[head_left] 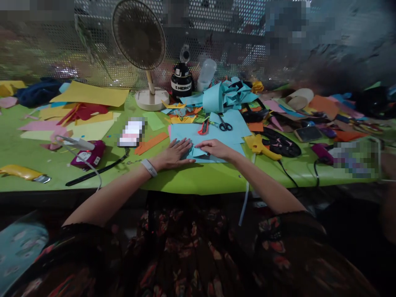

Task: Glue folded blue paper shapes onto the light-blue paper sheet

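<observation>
A light blue sheet of paper (pixel 198 134) lies on the green table (pixel 192 177), partly folded at its near edge. My left hand (pixel 173 153) lies flat on the fold, fingers stretched out, a white band on the wrist. My right hand (pixel 215 148) presses on the same fold from the right, fingertips down on the paper. Neither hand grips anything. Black-handled scissors (pixel 225 125) and a red cutter (pixel 203 127) rest on the blue paper just beyond my hands.
A yellow glue gun (pixel 261 147) lies right of the paper. A fan (pixel 139 37), a black can (pixel 181 80), crumpled blue paper (pixel 225 95), yellow sheets (pixel 91 95), an orange strip (pixel 151 143), a phone (pixel 308 133) and a yellow knife (pixel 24 173) crowd the table.
</observation>
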A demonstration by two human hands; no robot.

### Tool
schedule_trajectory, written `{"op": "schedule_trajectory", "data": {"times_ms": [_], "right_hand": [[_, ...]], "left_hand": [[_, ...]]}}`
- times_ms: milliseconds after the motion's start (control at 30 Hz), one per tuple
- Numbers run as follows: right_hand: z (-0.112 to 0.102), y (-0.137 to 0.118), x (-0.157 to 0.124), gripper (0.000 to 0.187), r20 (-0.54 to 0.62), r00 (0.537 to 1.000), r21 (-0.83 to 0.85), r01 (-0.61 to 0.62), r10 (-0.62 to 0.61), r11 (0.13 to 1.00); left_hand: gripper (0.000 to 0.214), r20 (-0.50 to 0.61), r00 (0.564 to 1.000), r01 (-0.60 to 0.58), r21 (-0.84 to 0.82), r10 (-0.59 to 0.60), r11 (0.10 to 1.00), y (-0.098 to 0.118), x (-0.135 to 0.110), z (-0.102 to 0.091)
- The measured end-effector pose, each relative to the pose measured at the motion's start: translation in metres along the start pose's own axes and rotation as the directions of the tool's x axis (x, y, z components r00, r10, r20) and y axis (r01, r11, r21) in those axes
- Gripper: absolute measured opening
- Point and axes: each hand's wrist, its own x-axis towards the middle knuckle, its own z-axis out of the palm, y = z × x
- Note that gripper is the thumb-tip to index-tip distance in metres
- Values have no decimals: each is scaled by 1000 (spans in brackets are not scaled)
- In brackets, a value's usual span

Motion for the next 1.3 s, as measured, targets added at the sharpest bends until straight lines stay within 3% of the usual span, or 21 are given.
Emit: {"op": "schedule_trajectory", "data": {"times_ms": [67,133,233,300,367,433,700,900,1033,1133,1300], "right_hand": [[-4,5,-4,38,109,992,-91,80,-70,993],[-4,13,-6,44,158,966,-204,236,-206,950],[0,25,-8,39,156,864,-432,495,-479,754],[3,31,-9,33,166,799,-586,552,-578,594],[4,34,-9,32,209,761,-688,561,-614,461],[5,35,-10,33,268,741,-721,578,-615,382],[6,30,-14,39,378,705,-713,635,-600,298],[6,30,-18,37,395,712,-714,636,-580,294],[7,29,-21,32,332,722,-732,603,-607,318],[7,29,-20,28,278,740,-690,598,-613,408],[4,31,-13,23,153,808,-497,560,-569,663]], "left_hand": [[68,43,998,-50,-53,52,997,-8,0,-9],[58,72,994,-80,-119,88,990,-16,1,-16],[52,56,994,-88,-164,99,982,-22,5,-19],[51,30,997,-63,-141,68,988,-21,9,-15],[52,6,1000,-20,-94,20,995,-16,11,-10],[53,-3,1000,27,-51,-27,998,-11,12,-7],[54,29,997,76,-136,-72,988,-7,14,-15],[55,-66,996,70,31,-68,997,-5,19,2],[56,-120,992,43,83,-33,996,-3,18,7],[57,-123,992,33,76,-24,997,-3,17,8],[56,-129,991,30,58,-22,998,-4,17,8]]}}
